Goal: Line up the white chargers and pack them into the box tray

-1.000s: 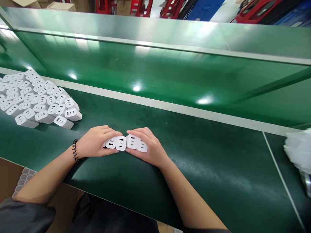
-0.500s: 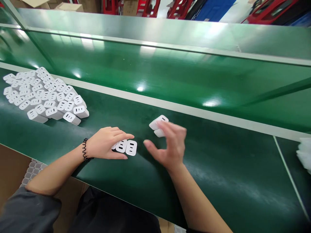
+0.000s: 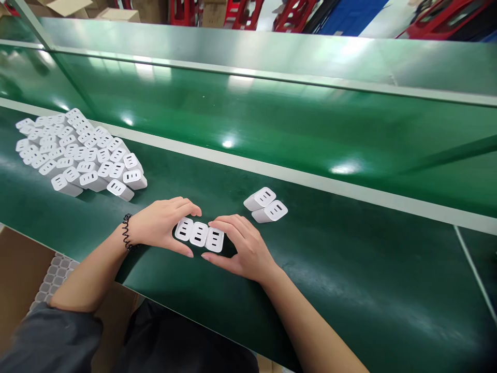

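Three white USB wall chargers [image 3: 199, 234] stand side by side in a short row on the green bench, port faces up. My left hand [image 3: 165, 225] curves about the row's left end, thumb and fingers apart. At the right end, my right hand [image 3: 240, 246] has its fingertips at the far edge of the last charger and its thumb at the near side; the fingers are spread, and I cannot tell whether they press on it. A pair of matching chargers [image 3: 269, 211] leans together beyond my right hand.
A large cluster of the same chargers [image 3: 83, 155] is at the left of the bench [image 3: 349, 290]. A pale ledge [image 3: 306, 178] and green panel run along the back. Below the near edge, a carton [image 3: 19, 269] sits beside packed grey-white pieces [image 3: 56, 277].
My right hand has left the pair of chargers and moved left and nearer, to the row's right end. My left hand has drawn back slightly left, uncovering the leftmost charger.
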{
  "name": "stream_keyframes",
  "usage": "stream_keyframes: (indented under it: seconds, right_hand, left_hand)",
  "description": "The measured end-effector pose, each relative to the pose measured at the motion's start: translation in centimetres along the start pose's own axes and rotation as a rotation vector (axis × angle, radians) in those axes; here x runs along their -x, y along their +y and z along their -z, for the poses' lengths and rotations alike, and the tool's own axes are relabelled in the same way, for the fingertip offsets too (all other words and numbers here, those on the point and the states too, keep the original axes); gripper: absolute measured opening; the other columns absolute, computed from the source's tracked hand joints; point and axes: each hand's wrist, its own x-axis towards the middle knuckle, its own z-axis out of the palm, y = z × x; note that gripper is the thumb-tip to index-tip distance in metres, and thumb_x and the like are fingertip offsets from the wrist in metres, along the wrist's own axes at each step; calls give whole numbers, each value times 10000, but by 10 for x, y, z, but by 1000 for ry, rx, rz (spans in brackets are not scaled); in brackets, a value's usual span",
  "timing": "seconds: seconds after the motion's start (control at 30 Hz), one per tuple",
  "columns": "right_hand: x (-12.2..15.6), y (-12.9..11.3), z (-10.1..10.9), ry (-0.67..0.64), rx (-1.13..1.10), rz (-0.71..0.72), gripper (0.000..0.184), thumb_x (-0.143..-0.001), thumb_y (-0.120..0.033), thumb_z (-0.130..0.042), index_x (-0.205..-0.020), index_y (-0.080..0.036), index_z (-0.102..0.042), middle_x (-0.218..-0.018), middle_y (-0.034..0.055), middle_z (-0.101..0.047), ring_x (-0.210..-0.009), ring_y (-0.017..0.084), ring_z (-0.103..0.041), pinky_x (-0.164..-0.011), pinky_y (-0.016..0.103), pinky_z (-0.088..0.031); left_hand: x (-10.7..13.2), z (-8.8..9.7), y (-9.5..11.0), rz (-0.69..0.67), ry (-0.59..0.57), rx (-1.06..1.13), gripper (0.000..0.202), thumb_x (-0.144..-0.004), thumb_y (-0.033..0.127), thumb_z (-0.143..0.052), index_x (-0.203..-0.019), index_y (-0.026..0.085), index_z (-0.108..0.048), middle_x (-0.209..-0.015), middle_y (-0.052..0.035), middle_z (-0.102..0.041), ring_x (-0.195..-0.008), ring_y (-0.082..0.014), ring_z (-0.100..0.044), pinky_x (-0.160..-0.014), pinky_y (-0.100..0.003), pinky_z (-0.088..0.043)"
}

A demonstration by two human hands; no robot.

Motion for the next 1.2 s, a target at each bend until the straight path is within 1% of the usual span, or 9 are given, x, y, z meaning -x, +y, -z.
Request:
stream_keyframes:
  seconds: [0.23, 0.47, 0.63, 0.77, 0.9, 1.0, 1.07, 1.13, 1.2]
  right_hand:
    - [-1, 3, 2, 13, -55, -63, 410, -859, -355, -736, -1189, -208, -541, -1023, 95, -700, -871, 227, -664, -727, 378, -568]
    - [0, 4, 0, 31, -68, -68, 417, -857, -334, -745, -1197, -215, -535, -1044, 94, -700, -897, 228, -675, -741, 370, -584]
    - [0, 4, -1, 50, -55, -70, 413, -859, -337, -744, -1192, -206, -537, -1042, 101, -696, -901, 231, -679, -743, 368, -589]
    - [0, 6, 0, 67, -59, -87, 405, -862, -325, -739, -1198, -211, -543, -1044, 97, -693, -915, 228, -680, -762, 366, -592]
    - [0, 9, 3, 44, -96, -88, 414, -864, -290, -731, -1229, -222, -547, -1067, 91, -685, -942, 222, -671, -786, 366, -591]
    - [0, 11, 5, 24, -146, -73, 430, -863, -274, -726, -1251, -225, -547, -1091, 92, -681, -961, 221, -664, -801, 371, -591]
    - [0, 11, 5, 19, -164, -72, 437, -865, -274, -723, -1262, -227, -548, -1103, 93, -680, -971, 222, -663, -811, 376, -591]
    - [0, 11, 4, 21, -162, -85, 442, -865, -276, -724, -1270, -228, -552, -1110, 94, -682, -978, 223, -664, -817, 380, -592]
    - [0, 11, 4, 29, -157, -102, 436, -865, -280, -725, -1267, -233, -562, -1110, 89, -685, -977, 222, -666, -818, 378, -594]
  left_hand:
    - [-5, -13, 1, -39, 80, 25, 727, -701, 748, -728, -1122, 201, -502, -1078, -62, -627, -909, -216, -622, -739, -318, -470]
    - [-4, -11, 5, -31, 133, -15, 710, -717, 781, -684, -1100, 211, -505, -1094, -61, -622, -953, -218, -611, -713, -309, -478]
    - [-5, -22, 16, 8, 250, -122, 746, -710, 833, -636, -1086, 197, -532, -1107, -86, -607, -973, -238, -595, -675, -313, -497]
    - [-4, -25, 22, -34, 267, -164, 429, -853, 579, -648, -1022, 195, -557, -1033, -64, -602, -898, -213, -584, -689, -320, -501]
    - [0, -17, 23, -175, 171, -69, 295, -823, 327, -662, -1075, 210, -563, -1167, -73, -578, -999, -215, -589, -784, -331, -519]
    - [4, -9, 21, -254, 80, 19, 412, -810, 213, -630, -1206, 229, -516, -1334, -94, -509, -1164, -227, -549, -886, -336, -525]
    - [5, -6, 20, -244, 86, 29, 507, -813, 297, -683, -1266, 218, -470, -1354, -125, -480, -1208, -257, -522, -913, -366, -530]
    - [6, -5, 18, -186, 128, 4, 655, -772, 464, -758, -1280, 194, -445, -1298, -149, -487, -1177, -289, -525, -891, -401, -542]
    - [6, -6, 18, -135, 147, -12, 709, -748, 504, -775, -1278, 182, -433, -1231, -142, -512, -1124, -289, -540, -870, -412, -545]
